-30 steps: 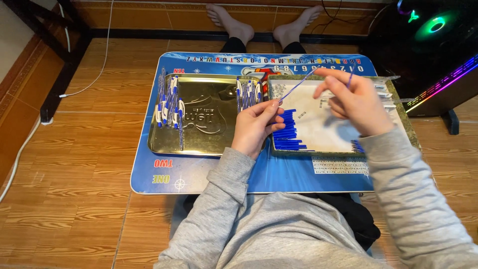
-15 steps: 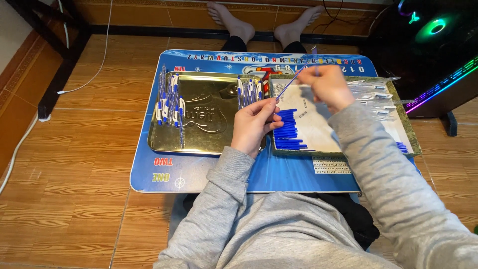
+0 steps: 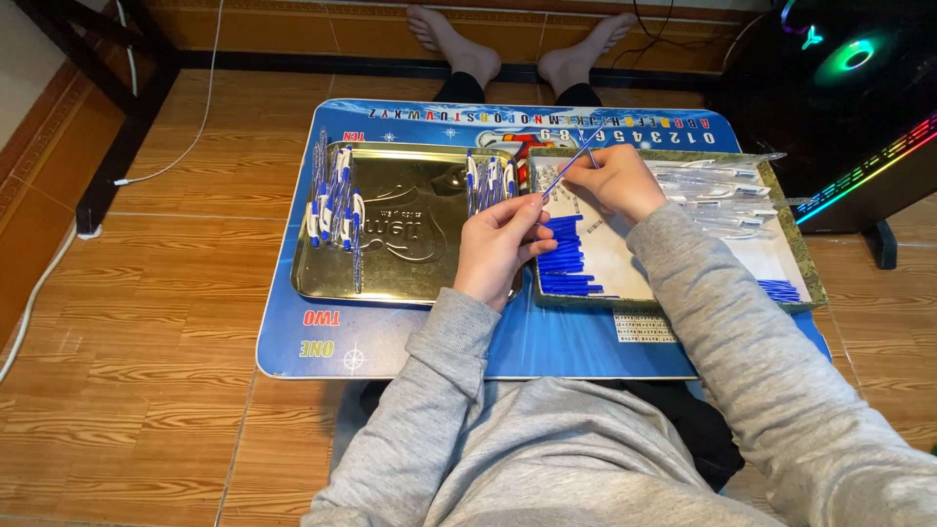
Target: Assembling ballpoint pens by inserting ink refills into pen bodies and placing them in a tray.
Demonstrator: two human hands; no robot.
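Right hand [image 3: 613, 181] having lowered toward the green tray [image 3: 806, 283], pinching a thin blue refill [image 3: 574, 161] at its upper end, left hand [image 3: 500, 244] pinching the lower end, refill slanting between both grips, above blue caps [image 3: 566, 259].

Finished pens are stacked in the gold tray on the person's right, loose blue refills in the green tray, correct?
Not quite. The head view shows the gold tray with the finished pens on the person's left. The blue refills do lie in the green tray, which sits on the right.
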